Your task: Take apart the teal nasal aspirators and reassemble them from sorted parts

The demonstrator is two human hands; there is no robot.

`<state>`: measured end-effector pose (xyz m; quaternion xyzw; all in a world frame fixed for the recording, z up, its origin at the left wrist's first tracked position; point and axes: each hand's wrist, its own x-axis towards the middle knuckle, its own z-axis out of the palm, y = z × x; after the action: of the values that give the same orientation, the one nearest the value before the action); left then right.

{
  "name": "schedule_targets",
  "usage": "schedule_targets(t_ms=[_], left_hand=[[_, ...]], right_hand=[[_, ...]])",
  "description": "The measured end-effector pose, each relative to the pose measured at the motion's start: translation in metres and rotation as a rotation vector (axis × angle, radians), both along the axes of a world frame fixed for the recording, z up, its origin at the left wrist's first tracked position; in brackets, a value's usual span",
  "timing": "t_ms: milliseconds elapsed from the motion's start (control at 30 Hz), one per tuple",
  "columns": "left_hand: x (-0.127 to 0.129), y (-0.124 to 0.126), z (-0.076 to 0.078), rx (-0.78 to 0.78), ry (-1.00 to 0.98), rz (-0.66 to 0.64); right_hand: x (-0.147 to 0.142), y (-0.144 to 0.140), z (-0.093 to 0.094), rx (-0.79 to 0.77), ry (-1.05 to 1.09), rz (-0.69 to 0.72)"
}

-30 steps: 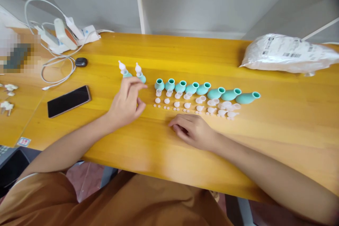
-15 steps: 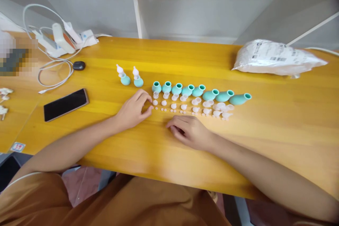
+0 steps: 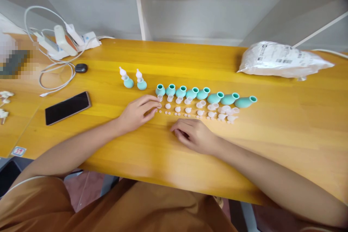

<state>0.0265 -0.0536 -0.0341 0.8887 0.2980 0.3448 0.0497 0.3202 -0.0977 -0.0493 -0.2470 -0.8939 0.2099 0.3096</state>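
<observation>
The left hand [image 3: 136,112] has come down and forward since a second ago: then it hovered near the two finished bulbs with white tips [image 3: 133,79], now it lies low on the counter [image 3: 163,58] with its fingertips at the left end of the rows of small white parts [image 3: 195,110]. That suggests one assembled piece has been set aside and the next set of loose parts is being started. The view itself has barely shifted in the last half second.

The left hand's fingers are stretched out and close together, thumb and forefinger nearly meeting around the first small white piece [image 3: 159,106] in the row; whether it is already pinched I cannot tell. That piece sits just in front of the leftmost of the teal bulbs [image 3: 160,90], which stand in a line running right from the two finished bulbs.

The right hand [image 3: 194,136] rests on the counter just in front of the white parts, fingers loosely curled under, holding nothing that shows.

Left of the bulbs lie a black phone [image 3: 67,107] and white cables [image 3: 54,61]; a plastic bag [image 3: 282,59] lies far right.
</observation>
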Motion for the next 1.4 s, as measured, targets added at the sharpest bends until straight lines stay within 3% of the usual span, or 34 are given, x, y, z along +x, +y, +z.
schedule_targets(t_ms=[267, 567, 800, 933, 1100, 1400], left_hand=[[0.0, 0.005, -0.004, 0.035, -0.029, -0.039], [0.001, -0.002, 0.008, 0.065, -0.181, -0.069], [0.005, -0.022, 0.002, -0.288, -0.323, -0.251], [0.01, -0.037, 0.0, -0.641, -0.256, -0.3], [0.015, -0.045, 0.006, -1.058, -0.21, -0.352], [0.018, -0.045, 0.009, -1.129, -0.166, -0.333]], right_hand=[[0.0, -0.001, 0.0, -0.007, -0.005, -0.003], [0.001, 0.0, -0.001, 0.001, 0.004, -0.002], [0.001, -0.001, -0.001, 0.012, 0.032, -0.002], [0.002, -0.002, -0.003, 0.023, 0.102, 0.009], [0.002, -0.002, 0.002, 0.096, 0.054, 0.127], [0.0, -0.002, 0.006, 0.141, 0.012, 0.221]])
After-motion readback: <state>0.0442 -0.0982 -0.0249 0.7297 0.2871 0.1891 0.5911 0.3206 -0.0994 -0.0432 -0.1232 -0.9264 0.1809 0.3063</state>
